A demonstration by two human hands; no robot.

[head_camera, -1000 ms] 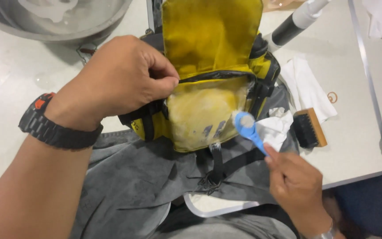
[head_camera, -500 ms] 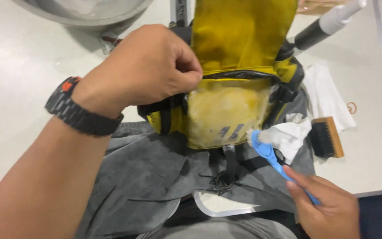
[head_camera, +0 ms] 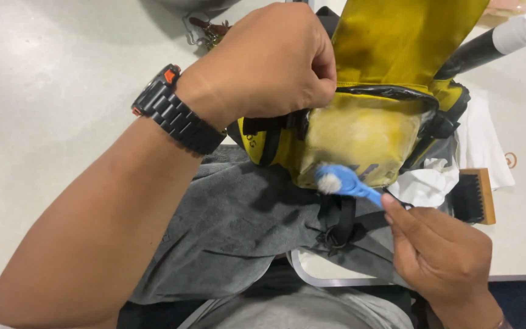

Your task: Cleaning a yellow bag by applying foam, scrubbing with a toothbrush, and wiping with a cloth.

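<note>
yellow bag [head_camera: 360, 131] | left hand [head_camera: 269, 61] grip pinches rim | right hand [head_camera: 442, 253] grip clamps toothbrush [head_camera: 348, 183]

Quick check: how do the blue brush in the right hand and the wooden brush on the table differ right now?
The blue brush is plastic, slim and long-handled with pale bristles; the wooden brush is a short block with dark bristles. The blue brush is held by the right hand, its head against the yellow bag; the wooden brush lies unheld on the table beside a white cloth.
</note>
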